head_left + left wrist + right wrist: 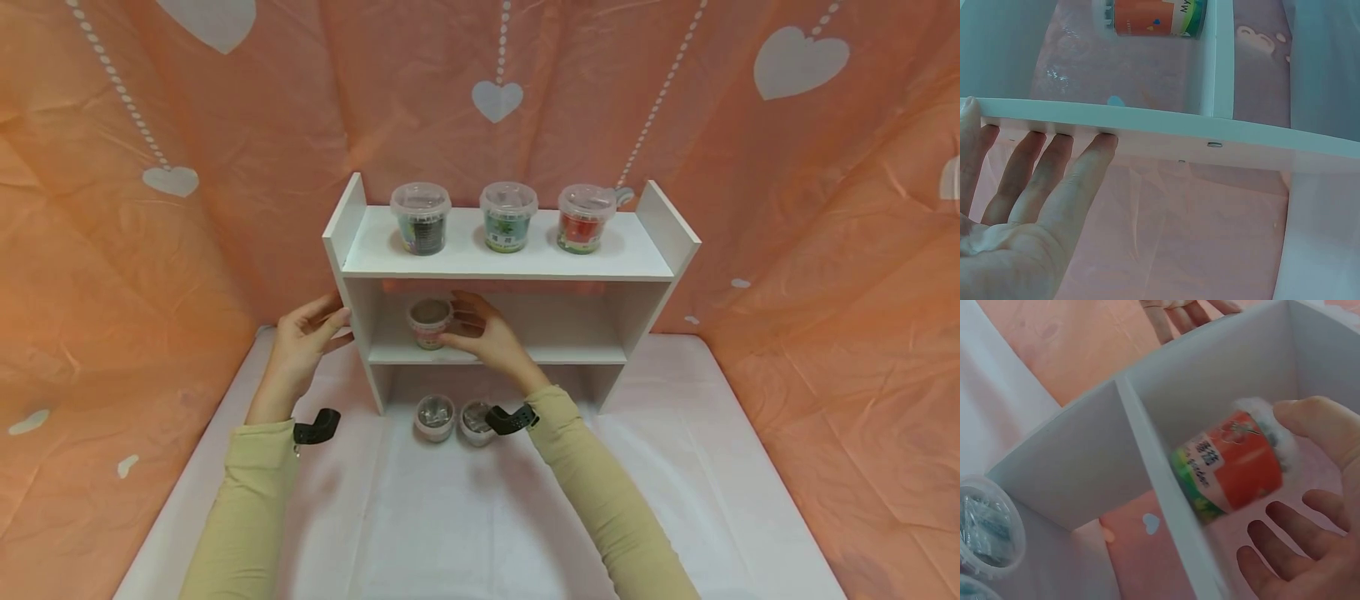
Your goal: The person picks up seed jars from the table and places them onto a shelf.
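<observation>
Red-labelled cup (1238,464), nine o'clock from my spread right grip (491,335), seems light, slick, best held mid-wall; left grip (298,348) spread too.

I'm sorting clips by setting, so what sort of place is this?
Probably a staged recording corner rather than a lived-in room: heart-print orange fabric hangs on three sides of a white-covered table, where a white shelf holds lidded tubs.
</observation>
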### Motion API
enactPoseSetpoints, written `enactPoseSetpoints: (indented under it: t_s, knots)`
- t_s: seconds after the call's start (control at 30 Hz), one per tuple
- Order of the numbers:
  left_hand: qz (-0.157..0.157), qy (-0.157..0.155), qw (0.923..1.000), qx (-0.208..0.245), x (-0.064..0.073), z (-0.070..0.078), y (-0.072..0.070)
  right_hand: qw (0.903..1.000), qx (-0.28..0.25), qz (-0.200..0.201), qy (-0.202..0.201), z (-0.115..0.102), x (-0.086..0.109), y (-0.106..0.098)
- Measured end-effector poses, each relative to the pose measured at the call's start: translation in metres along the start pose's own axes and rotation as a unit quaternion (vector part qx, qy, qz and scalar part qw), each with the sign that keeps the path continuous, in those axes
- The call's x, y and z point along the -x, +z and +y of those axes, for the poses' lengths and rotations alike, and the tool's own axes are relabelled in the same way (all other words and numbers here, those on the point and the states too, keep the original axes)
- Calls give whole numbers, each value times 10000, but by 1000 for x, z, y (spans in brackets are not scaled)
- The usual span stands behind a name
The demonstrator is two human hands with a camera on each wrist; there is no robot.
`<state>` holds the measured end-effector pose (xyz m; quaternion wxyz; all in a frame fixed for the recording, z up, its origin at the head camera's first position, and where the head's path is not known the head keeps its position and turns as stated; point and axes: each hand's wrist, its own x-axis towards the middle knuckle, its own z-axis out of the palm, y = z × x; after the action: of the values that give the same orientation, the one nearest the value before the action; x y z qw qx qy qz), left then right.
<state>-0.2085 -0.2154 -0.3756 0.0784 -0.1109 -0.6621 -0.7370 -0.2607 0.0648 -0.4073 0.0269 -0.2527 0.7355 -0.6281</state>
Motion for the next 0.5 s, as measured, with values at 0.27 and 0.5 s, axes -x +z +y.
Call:
enactPoseSetpoints:
  t_s: [0.27,0.5]
  knots:
    - [-15,-8,10000,17,-1,1,1,9989,-400,-78,-219,-24,14,-16]
    - [22,-43,10000,-73,1,1,0,9990,-350,-1,-290,-40,27,-24]
